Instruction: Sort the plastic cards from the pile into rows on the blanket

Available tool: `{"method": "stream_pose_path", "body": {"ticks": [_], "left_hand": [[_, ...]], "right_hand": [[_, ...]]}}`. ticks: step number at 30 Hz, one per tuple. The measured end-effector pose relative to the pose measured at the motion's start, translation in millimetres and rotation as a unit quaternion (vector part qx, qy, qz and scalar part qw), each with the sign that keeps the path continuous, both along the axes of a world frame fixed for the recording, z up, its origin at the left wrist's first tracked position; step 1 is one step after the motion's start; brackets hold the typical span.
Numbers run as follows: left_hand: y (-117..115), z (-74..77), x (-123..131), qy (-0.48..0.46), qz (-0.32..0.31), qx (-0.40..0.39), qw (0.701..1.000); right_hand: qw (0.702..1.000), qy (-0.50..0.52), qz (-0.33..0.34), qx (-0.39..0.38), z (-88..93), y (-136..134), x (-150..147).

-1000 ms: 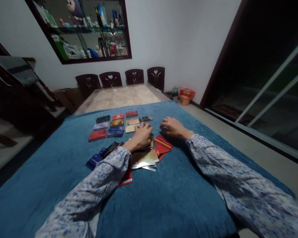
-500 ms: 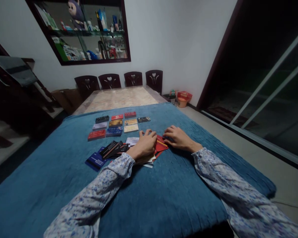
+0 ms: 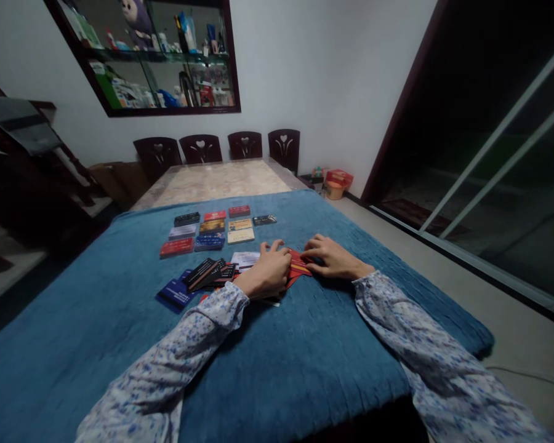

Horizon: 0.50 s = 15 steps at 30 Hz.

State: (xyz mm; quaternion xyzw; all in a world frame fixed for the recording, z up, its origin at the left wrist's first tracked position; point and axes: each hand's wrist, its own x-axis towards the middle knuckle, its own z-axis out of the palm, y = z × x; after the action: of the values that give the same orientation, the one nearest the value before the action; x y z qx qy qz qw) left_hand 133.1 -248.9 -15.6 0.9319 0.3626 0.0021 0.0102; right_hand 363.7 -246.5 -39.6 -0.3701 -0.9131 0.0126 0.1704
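So both hands are down over a messy pile of bank-style cards. The left hand (image 3: 268, 274) sits palm down over the middle of it, fingers a bit spread, hiding most of what's under there, so I can't tell if it's pinching anything. The right hand (image 3: 330, 257) comes in from the other side, fingers curled, fingertips at the right edge of some red cards (image 3: 298, 266) fanned out between the two hands. Can't tell if it has a real grip on them or is just touching.

Left of the left hand there's a bunch of overlapping black cards (image 3: 207, 274), with blue cards (image 3: 176, 292) poking out beside them, and a whitish card (image 3: 245, 260) lies just past the wrist.

Farther up are the neat piles, in rough rows: a red stack (image 3: 176, 247) and a dark blue stack (image 3: 209, 240) nearest, a cream stack (image 3: 240, 235) next to those, and a black stack (image 3: 264, 219) off at the right end. Everything's on a blue cloth (image 3: 305, 357) over the table (image 3: 226, 175).
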Motion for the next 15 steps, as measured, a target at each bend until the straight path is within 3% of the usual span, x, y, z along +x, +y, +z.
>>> {"method": "stream_pose_path", "body": {"ticks": [7,15], "left_hand": [[-4.4,11.3,-0.9,0.014,-0.012,-0.025,1.000],[-0.9,9.0,-2.6,0.023,-0.025,-0.011,0.999]], "right_hand": [[1.000,-0.003,0.019,-0.004,3.7,-3.5,0.2],[0.999,-0.007,0.043,-0.025,3.0,-4.0,0.1]]}}
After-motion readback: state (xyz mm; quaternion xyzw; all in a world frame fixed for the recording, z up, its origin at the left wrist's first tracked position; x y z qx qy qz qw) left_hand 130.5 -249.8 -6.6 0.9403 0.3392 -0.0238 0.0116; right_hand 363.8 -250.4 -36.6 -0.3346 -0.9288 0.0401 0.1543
